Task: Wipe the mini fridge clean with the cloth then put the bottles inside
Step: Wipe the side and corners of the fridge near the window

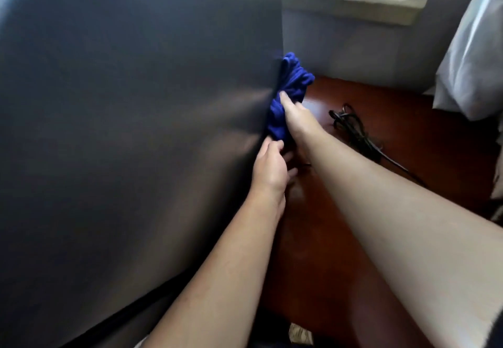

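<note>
The dark grey mini fridge (130, 119) fills the left two thirds of the head view, seen from above and close up. A bunched blue cloth (291, 81) is pressed against the fridge's right side edge. My right hand (295, 119) grips the cloth from the right, fingers wrapped into it. My left hand (270, 166) sits just below, fingers curled at the fridge's edge and touching the cloth's lower end. No bottles are in view.
A reddish-brown wooden floor (408, 119) lies right of the fridge. A black power cord (356, 130) trails across it. A pale wall with a window sill (353, 7) stands behind, and white bedding (473, 56) hangs at the far right.
</note>
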{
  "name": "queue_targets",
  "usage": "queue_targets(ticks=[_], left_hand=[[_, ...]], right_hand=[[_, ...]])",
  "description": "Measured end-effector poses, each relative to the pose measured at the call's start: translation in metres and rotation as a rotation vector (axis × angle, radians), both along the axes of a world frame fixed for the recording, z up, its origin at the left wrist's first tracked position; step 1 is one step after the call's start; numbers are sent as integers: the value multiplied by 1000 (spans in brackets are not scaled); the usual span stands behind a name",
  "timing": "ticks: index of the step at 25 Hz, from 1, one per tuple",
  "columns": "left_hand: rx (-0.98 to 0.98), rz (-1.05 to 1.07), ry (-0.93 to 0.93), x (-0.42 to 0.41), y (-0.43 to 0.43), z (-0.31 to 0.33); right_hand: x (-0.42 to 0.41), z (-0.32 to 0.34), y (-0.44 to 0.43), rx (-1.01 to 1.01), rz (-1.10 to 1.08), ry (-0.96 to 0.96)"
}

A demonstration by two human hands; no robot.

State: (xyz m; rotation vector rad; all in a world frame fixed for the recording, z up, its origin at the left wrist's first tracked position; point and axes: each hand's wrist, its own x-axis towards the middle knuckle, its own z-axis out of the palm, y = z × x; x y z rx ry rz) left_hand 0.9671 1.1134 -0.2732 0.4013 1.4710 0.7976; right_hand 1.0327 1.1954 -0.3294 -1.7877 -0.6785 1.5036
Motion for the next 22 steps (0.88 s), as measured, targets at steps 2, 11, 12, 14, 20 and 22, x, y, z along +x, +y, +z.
queue_targets(ticks=[2, 11, 12, 14, 20, 22], left_hand=[[-48, 9, 16, -6, -18, -16], [-94, -64, 217, -45, -118, -19], [-107, -63, 238, -49, -129, -21], [-132, -41, 267, -58, -149, -23], [-87, 109, 265, -72, -190, -16], [-33, 153, 241, -77, -198, -8]], right_hand=[[-8, -19, -16, -62, 9, 30], [-49, -23, -135, -106, 108, 82], [-52, -25, -147, -125, 142, 78], [-57, -22, -168, -154, 208, 74], [-66, -4, -206, -132, 233, 185], [-69, 5, -212, -86, 224, 204]])
